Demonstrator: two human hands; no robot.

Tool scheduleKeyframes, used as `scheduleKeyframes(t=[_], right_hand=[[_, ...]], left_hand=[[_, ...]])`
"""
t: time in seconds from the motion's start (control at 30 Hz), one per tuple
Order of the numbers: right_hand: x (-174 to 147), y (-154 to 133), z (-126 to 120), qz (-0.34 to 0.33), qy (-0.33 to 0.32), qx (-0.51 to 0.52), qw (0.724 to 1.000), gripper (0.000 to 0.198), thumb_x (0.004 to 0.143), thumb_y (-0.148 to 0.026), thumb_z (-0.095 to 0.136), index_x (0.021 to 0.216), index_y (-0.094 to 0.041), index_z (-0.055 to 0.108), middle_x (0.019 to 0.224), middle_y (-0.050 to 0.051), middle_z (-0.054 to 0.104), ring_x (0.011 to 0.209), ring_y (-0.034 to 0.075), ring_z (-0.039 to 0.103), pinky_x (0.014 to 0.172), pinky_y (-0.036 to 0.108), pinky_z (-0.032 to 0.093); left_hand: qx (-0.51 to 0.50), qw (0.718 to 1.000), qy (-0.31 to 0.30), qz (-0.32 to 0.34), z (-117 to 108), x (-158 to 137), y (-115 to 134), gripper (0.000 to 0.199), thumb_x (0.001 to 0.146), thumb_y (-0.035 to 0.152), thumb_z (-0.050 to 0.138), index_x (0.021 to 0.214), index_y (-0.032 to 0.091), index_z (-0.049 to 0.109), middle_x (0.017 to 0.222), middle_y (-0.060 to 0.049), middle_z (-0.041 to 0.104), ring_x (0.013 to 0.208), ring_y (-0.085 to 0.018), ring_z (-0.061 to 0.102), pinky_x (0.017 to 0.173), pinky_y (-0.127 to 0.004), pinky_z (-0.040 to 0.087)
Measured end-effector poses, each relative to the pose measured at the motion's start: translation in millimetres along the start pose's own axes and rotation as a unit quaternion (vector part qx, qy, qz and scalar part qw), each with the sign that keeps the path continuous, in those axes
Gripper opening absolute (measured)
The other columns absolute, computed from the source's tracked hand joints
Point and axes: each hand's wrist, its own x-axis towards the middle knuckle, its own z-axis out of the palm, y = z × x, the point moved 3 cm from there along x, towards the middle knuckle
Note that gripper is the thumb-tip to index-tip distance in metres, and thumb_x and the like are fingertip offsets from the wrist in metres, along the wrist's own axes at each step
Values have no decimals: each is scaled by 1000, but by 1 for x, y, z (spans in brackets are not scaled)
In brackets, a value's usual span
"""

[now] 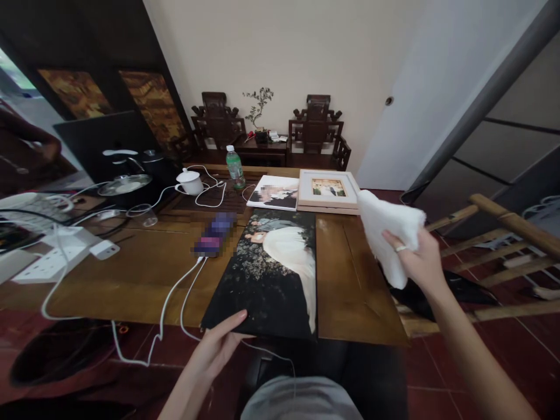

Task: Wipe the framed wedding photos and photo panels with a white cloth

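Observation:
A large dark photo panel (262, 280) with a wedding picture lies on the wooden table (350, 280), its near edge at the table's front. My left hand (223, 341) grips its near left corner, thumb on top and the other fingers underneath. Off to the right, my right hand (415, 256) holds a folded white cloth (385, 227) above the table's right edge, apart from the panel. Behind the panel lie a smaller photo panel (275, 193) and a white-framed picture (328, 188).
Left of the panel is a phone (214, 234) with white cables. Farther left are a power strip (56, 256), a clear cup (144, 216), a lidded white cup (189, 182) and a pot (129, 189). A green bottle (235, 168) stands behind; a bamboo chair (507, 221) is at right.

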Motion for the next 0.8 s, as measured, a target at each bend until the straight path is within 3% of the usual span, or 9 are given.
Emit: scheduleKeyframes(t=[0.07,0.13,0.23,0.33,0.43,0.53,0.67,0.8], right_hand=[[-5,2,8,-140,-154,-146,967,17,70,-11,55,84,-19,61,104,12,69,102,29,62,90,47,49],[-18,3,21,-245,-273,-219,904,31,68,-1,46,90,-18,62,127,15,59,121,29,51,99,50,43],[-36,-2,40,-321,-354,-260,839,31,73,-1,46,90,-19,65,143,12,45,134,28,37,108,54,32],[-40,-18,48,-326,-381,-252,828,13,84,-20,56,79,-20,67,141,10,48,134,29,38,110,57,26],[-29,-34,49,-332,-365,-205,845,24,90,-28,52,73,-20,67,132,8,57,127,25,47,112,51,27],[-4,-40,64,-344,-334,-184,858,25,94,-25,46,84,-20,68,120,8,66,120,22,55,109,47,33],[41,-38,115,-338,-332,-230,850,25,94,-23,42,103,-17,64,113,11,68,106,23,61,92,39,45],[85,-38,184,-315,-361,-357,802,26,92,-18,40,109,-15,60,96,12,69,83,23,63,69,32,44]], left_hand=[[-9,999,28,20,0,2,4,28,65,-7,67,87,9,74,79,-8,75,73,-23,73,68,-33,62],[-9,998,52,39,2,5,8,29,68,-9,62,87,9,74,79,-9,75,71,-23,73,65,-32,63],[-6,997,59,55,6,11,16,32,71,-10,57,92,8,73,81,-9,75,69,-22,72,64,-32,63],[-7,997,46,54,9,17,21,32,73,-8,57,96,7,72,83,-10,75,74,-25,73,69,-36,63],[-7,998,46,35,12,22,23,33,74,-6,57,101,7,71,81,-10,75,74,-25,73,70,-36,63],[-2,998,48,31,12,26,23,35,73,-6,57,104,7,69,79,-10,75,73,-26,73,70,-37,62],[1,999,35,27,12,33,23,31,73,-5,59,101,5,70,79,-10,75,71,-25,73,71,-38,62],[7,999,30,20,13,41,24,29,73,-5,60,98,6,70,82,-10,75,75,-25,73,73,-39,62]])
